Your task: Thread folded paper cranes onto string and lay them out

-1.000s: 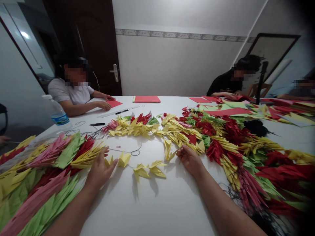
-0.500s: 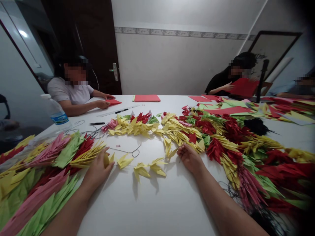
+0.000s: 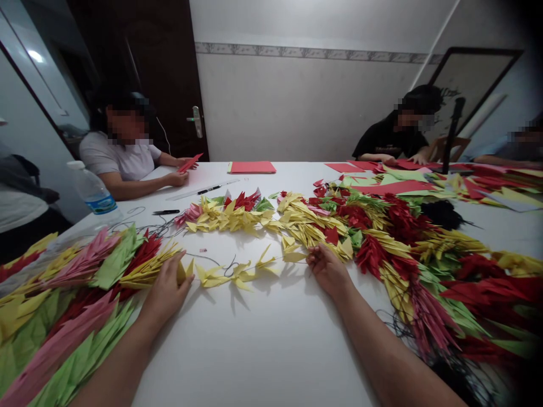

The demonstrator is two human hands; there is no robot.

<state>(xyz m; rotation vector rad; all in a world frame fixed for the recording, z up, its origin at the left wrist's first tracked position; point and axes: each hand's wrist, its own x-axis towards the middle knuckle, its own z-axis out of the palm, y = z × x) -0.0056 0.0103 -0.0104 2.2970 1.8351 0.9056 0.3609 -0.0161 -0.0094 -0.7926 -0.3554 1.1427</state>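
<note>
My left hand (image 3: 167, 289) is closed around a yellow folded-paper piece (image 3: 184, 272) at the near end of a strung row. Several more yellow folded-paper pieces (image 3: 240, 275) hang along a thin dark string between my hands, just above the white table. With fingertips pinched together, my right hand (image 3: 328, 270) grips the string (image 3: 302, 262) at the other end; a needle in those fingers cannot be made out. Close beyond lies a finished-looking yellow folded-paper garland (image 3: 231, 221), which bends toward my right hand.
Bundles of pink, green, red and yellow folded paper lie at left (image 3: 85, 265) and right (image 3: 394, 243). A water bottle (image 3: 97, 195), small snips (image 3: 166, 212), a ruler (image 3: 186, 195) and a red paper stack (image 3: 253, 167) stand farther back. Co-workers sit across the white table (image 3: 237, 362).
The string between my hands is pulled straighter, and the yellow pieces on it have risen and turned. My hands barely moved. A co-worker at left lifts red paper; another at right lowers a sheet.
</note>
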